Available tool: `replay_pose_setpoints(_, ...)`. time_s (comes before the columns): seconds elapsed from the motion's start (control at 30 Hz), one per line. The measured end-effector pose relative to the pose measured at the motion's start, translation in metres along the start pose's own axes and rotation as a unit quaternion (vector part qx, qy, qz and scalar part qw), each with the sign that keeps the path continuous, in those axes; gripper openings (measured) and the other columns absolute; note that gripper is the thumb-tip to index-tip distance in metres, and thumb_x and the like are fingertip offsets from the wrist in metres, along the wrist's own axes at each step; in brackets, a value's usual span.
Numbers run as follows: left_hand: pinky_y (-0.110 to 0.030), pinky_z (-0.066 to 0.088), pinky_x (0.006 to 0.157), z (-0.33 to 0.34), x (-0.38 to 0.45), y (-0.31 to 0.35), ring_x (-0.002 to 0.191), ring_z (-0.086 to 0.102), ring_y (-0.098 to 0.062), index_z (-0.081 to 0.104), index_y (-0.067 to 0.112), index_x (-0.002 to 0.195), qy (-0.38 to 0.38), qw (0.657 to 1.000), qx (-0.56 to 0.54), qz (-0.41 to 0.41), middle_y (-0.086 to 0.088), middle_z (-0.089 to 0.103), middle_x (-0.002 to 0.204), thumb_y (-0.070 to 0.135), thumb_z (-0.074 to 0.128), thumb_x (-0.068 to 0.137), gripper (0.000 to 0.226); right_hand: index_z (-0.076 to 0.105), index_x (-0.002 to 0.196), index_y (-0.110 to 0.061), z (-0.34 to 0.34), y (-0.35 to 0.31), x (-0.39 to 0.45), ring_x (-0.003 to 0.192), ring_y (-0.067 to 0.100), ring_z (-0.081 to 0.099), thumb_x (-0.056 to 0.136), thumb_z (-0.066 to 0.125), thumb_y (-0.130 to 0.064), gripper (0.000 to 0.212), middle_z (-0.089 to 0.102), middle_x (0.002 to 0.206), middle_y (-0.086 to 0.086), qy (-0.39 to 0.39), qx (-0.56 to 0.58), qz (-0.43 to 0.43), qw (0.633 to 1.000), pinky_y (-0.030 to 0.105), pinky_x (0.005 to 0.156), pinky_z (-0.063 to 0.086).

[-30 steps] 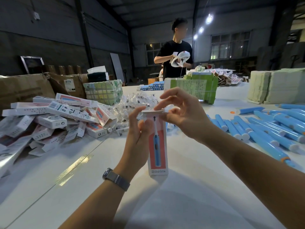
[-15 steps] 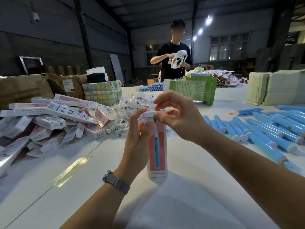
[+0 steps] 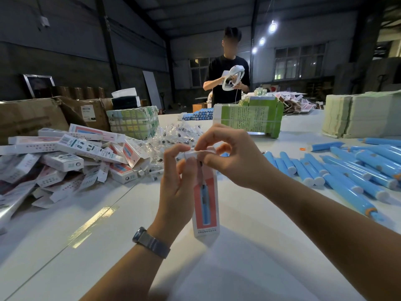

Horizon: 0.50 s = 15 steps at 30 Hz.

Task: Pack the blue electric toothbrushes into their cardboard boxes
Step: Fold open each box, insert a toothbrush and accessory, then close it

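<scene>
A narrow white and red toothbrush box (image 3: 206, 205) with a blue brush printed on its front stands upright on the white table (image 3: 249, 257). My left hand (image 3: 176, 187) grips its upper left side, thumb near the top. My right hand (image 3: 230, 157) curls over the top end, fingers pinching the top flap. Several blue electric toothbrush handles (image 3: 347, 170) lie loose on the table to the right. What is inside the box is hidden.
A heap of toothbrush boxes (image 3: 71, 157) lies at the left beside a pile of clear-wrapped brush heads (image 3: 173, 135). Brown cartons (image 3: 32, 118), a green bundle (image 3: 249, 118) and stacked flat packs (image 3: 364, 116) line the far side. A person (image 3: 227, 79) stands behind the table.
My right hand has lowered onto the box's top and its fingers have closed on the flap. My left hand keeps its grip; the box stays upright in place.
</scene>
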<state>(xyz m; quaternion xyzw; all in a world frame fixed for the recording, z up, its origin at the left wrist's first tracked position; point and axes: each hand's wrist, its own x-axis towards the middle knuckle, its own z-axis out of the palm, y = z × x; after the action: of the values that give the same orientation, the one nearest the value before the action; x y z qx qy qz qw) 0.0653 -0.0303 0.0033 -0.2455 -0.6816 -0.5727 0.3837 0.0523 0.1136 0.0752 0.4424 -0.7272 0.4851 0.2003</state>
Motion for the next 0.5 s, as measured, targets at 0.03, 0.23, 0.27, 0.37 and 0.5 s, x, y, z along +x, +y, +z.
replay_pose_setpoints(0.03, -0.039, 0.057, 0.061, 0.0003, -0.0005, -0.0002, 0.072, 0.067, -0.022, 0.038, 0.027, 0.115, 0.003, 1.0, 0.001, -0.003, 0.005, 0.069, 0.09, 0.029, 0.036, 0.102, 0.013, 0.065, 0.085, -0.027, 0.0023, 0.0005, -0.0004, 0.085, 0.016, 0.06, 0.085, 0.069, -0.001, 0.026, 0.06, 0.09, -0.006, 0.003, -0.009, -0.001, 1.0, 0.027, 0.067, 0.051)
replay_pose_setpoints(0.23, -0.045, 0.061, 0.064, 0.0011, -0.0014, -0.0007, 0.075, 0.069, -0.023, 0.035, 0.029, 0.124, -0.007, 0.999, 0.032, 0.005, 0.003, 0.068, 0.094, 0.032, 0.034, 0.102, 0.022, 0.065, 0.083, -0.024, 0.0045, 0.0014, 0.0002, 0.082, 0.004, 0.057, 0.087, 0.07, -0.007, 0.018, 0.063, 0.09, -0.006, 0.024, -0.024, 0.003, 0.999, 0.017, 0.069, 0.048)
replay_pose_setpoints(0.27, -0.042, 0.061, 0.062, 0.0009, -0.0017, -0.0006, 0.074, 0.068, -0.022, 0.035, 0.031, 0.125, -0.009, 0.999, 0.032, 0.007, 0.003, 0.067, 0.091, 0.032, 0.034, 0.103, 0.022, 0.064, 0.082, -0.025, 0.0042, 0.0017, 0.0005, 0.08, 0.004, 0.057, 0.087, 0.07, -0.008, 0.018, 0.064, 0.088, -0.007, 0.03, -0.022, 0.008, 0.999, 0.016, 0.069, 0.047)
replay_pose_setpoints(0.37, -0.036, 0.058, 0.059, 0.0004, -0.0023, 0.0003, 0.07, 0.066, -0.019, 0.035, 0.034, 0.127, -0.011, 0.999, 0.037, 0.018, 0.005, 0.066, 0.086, 0.03, 0.033, 0.103, 0.024, 0.065, 0.08, -0.024, 0.0033, 0.0036, 0.0015, 0.078, 0.012, 0.06, 0.087, 0.071, -0.011, 0.016, 0.065, 0.082, -0.01, 0.04, -0.016, 0.02, 0.999, 0.022, 0.068, 0.05)
replay_pose_setpoints(0.5, -0.024, 0.056, 0.063, 0.0011, -0.0019, 0.0021, 0.078, 0.069, -0.012, 0.033, 0.039, 0.128, -0.028, 0.998, 0.047, 0.03, 0.02, 0.067, 0.093, 0.03, 0.031, 0.103, 0.026, 0.068, 0.082, -0.022, -0.0027, 0.0049, 0.0041, 0.074, 0.013, 0.061, 0.086, 0.072, -0.016, 0.009, 0.066, 0.08, -0.01, 0.052, -0.028, 0.025, 0.998, 0.03, 0.064, 0.053)
